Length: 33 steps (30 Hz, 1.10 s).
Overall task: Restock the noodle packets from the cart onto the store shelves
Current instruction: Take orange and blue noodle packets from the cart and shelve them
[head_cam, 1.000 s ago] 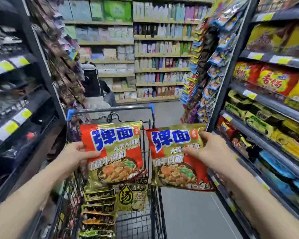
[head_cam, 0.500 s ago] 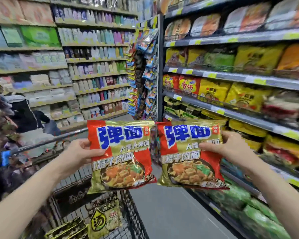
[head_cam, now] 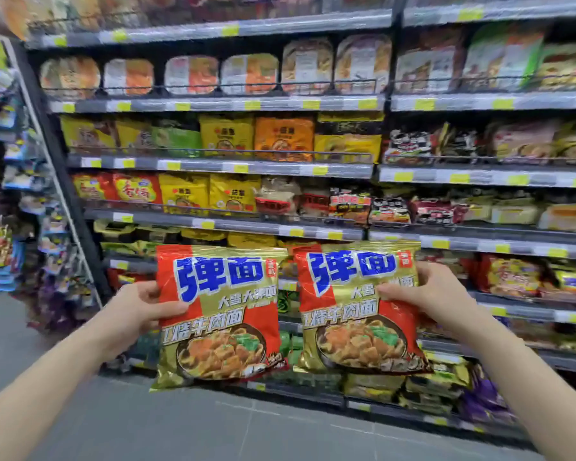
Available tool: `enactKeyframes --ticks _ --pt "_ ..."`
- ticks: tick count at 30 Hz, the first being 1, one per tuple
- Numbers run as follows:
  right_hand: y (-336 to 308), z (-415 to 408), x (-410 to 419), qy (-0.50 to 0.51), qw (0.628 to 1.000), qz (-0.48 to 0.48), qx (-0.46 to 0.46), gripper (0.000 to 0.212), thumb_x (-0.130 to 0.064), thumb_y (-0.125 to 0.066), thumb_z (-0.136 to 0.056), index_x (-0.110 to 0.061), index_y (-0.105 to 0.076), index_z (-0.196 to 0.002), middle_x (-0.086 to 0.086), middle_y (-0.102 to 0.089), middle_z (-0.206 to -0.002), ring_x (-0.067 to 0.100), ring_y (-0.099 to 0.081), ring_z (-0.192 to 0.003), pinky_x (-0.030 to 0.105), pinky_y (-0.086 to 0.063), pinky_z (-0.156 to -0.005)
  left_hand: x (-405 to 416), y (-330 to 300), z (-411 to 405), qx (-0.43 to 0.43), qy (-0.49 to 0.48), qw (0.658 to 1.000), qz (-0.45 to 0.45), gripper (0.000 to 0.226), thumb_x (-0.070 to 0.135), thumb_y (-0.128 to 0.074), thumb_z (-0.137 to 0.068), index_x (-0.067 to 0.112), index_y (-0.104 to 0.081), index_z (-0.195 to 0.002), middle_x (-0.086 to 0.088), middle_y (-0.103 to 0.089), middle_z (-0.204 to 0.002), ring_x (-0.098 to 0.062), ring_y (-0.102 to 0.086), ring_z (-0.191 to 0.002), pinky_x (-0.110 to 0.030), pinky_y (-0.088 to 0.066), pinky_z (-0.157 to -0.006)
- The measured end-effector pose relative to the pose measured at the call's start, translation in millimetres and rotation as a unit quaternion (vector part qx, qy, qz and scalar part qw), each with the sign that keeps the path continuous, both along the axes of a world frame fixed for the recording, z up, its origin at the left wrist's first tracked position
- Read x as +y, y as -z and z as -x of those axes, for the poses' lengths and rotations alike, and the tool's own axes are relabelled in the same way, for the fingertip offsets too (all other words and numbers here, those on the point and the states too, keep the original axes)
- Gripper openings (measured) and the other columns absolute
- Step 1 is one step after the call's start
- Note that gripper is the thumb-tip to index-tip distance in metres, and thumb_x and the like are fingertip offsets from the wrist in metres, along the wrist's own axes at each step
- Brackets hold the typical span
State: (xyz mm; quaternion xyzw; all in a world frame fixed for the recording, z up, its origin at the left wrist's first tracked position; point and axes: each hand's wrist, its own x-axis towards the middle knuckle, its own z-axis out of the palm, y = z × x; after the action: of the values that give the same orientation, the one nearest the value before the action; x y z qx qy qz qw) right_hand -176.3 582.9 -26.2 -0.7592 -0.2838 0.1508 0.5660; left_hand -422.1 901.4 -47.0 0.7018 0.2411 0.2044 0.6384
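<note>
The left hand (head_cam: 140, 311) pinches the left noodle packet (head_cam: 218, 314) at its left edge, thumb on the printed front and the other fingers curled behind. The right hand (head_cam: 426, 301) clamps the right noodle packet (head_cam: 358, 311) the same way at its right edge, thumb across the front. Both packets hang upright, side by side and nearly touching, held out in front of the store shelves (head_cam: 220, 168) and well apart from them, level with the lower tiers.

These look like light foil bags with a brittle noodle block inside: the film is probably slick and crinkly, so an edge pinch can slip, and squeezing the middle could crack the noodles. Holding by the side seam, as now, seems the safe place, with a flat slide onto the shelf rather than a shove.

Compared with a second ago, the cart is gone from view and the shelves now fill the picture head-on instead of running along the right side. The packets sit in the same grips, only raised a little and facing the stocked rows of yellow, orange and red bags
</note>
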Motion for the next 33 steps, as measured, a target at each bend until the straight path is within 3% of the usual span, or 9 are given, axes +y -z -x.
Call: enactKeyframes --ticks 4,8,10,12,14,17,22,27,33 --pt "4 -22 -88 0.086 0.996 0.009 0.007 0.027 -0.018 -0.08 -0.071 -0.016 -0.067 -0.093 0.004 -0.075 -0.086 0.019 -0.073 -0.074 0.034 -0.058 -0.065 -48 3 -84 0.006 0.089 0.996 0.006 0.06 0.02 -0.091 -0.044 0.002 -0.065 -0.094 -0.016 -0.073 -0.09 -0.015 -0.071 -0.062 -0.018 -0.05 -0.045" --pt "7 -40 -176 0.152 0.988 0.013 0.002 0.028 -0.016 -0.08 -0.07 -0.014 -0.069 -0.095 0.006 -0.076 -0.085 0.022 -0.073 -0.075 0.038 -0.059 -0.069 -110 9 -156 0.027 0.142 0.989 -0.011 0.026 -0.003 -0.07 -0.073 0.0 -0.063 -0.097 -0.017 -0.071 -0.098 -0.015 -0.071 -0.064 -0.021 -0.052 -0.048" --pt "9 -49 -217 0.183 0.983 0.018 -0.006 0.026 -0.018 -0.081 -0.069 -0.016 -0.07 -0.092 0.005 -0.076 -0.084 0.023 -0.073 -0.074 0.041 -0.059 -0.069 -142 12 -187 0.024 0.178 0.984 -0.018 0.039 0.01 -0.08 -0.062 0.003 -0.063 -0.098 -0.015 -0.072 -0.098 -0.016 -0.072 -0.07 -0.022 -0.052 -0.054" --pt "10 -59 -253 0.206 0.978 0.02 -0.004 0.032 -0.025 -0.084 -0.063 -0.017 -0.07 -0.091 0.005 -0.076 -0.083 0.026 -0.073 -0.074 0.044 -0.059 -0.071 -173 14 -213 0.025 0.208 0.977 -0.027 0.077 0.034 -0.093 -0.034 0.005 -0.064 -0.098 -0.011 -0.074 -0.095 -0.021 -0.072 -0.078 -0.025 -0.052 -0.061" --pt "10 -70 -284 0.212 0.977 0.02 0.0 0.057 -0.043 -0.088 -0.047 -0.015 -0.07 -0.092 0.006 -0.076 -0.084 0.026 -0.073 -0.074 0.043 -0.06 -0.068 -203 16 -238 0.027 0.225 0.974 -0.027 0.099 0.045 -0.093 -0.015 0.003 -0.064 -0.1 -0.011 -0.074 -0.095 -0.026 -0.071 -0.085 -0.033 -0.053 -0.07" --pt "11 -89 -322 0.215 0.976 0.03 -0.004 0.081 -0.06 -0.087 -0.028 -0.018 -0.072 -0.095 0.004 -0.076 -0.085 0.024 -0.073 -0.075 0.042 -0.06 -0.069 -242 18 -272 0.016 0.24 0.97 -0.029 0.096 0.044 -0.092 -0.014 0.004 -0.065 -0.098 -0.01 -0.074 -0.094 -0.026 -0.071 -0.083 -0.035 -0.052 -0.07" --pt "15 -131 -365 0.235 0.971 0.031 -0.006 0.033 -0.024 -0.083 -0.064 -0.013 -0.071 -0.093 0.008 -0.075 -0.089 0.024 -0.073 -0.075 0.039 -0.06 -0.069 -289 19 -316 0.012 0.258 0.966 -0.021 0.099 0.049 -0.092 -0.014 0.006 -0.065 -0.099 -0.008 -0.075 -0.094 -0.025 -0.071 -0.085 -0.036 -0.058 -0.073" --pt "19 -170 -384 0.247 0.968 0.044 0.002 0.037 -0.027 -0.082 -0.064 -0.012 -0.069 -0.096 0.008 -0.075 -0.087 0.025 -0.073 -0.075 0.037 -0.059 -0.068 -313 12 -350 -0.007 0.26 0.966 -0.009 0.101 0.046 -0.091 -0.006 0.006 -0.064 -0.095 -0.004 -0.075 -0.086 -0.016 -0.072 -0.075 -0.02 -0.054 -0.053" --pt "24 -227 -378 0.243 0.969 0.049 0.006 0.047 -0.037 -0.08 -0.057 -0.013 -0.067 -0.095 0.006 -0.075 -0.082 0.024 -0.073 -0.071 0.04 -0.06 -0.07 -304 18 -400 0.014 0.248 0.968 -0.029 0.099 0.046 -0.092 -0.015 0.003 -0.063 -0.099 -0.008 -0.075 -0.086 -0.019 -0.072 -0.075 -0.023 -0.055 -0.058"
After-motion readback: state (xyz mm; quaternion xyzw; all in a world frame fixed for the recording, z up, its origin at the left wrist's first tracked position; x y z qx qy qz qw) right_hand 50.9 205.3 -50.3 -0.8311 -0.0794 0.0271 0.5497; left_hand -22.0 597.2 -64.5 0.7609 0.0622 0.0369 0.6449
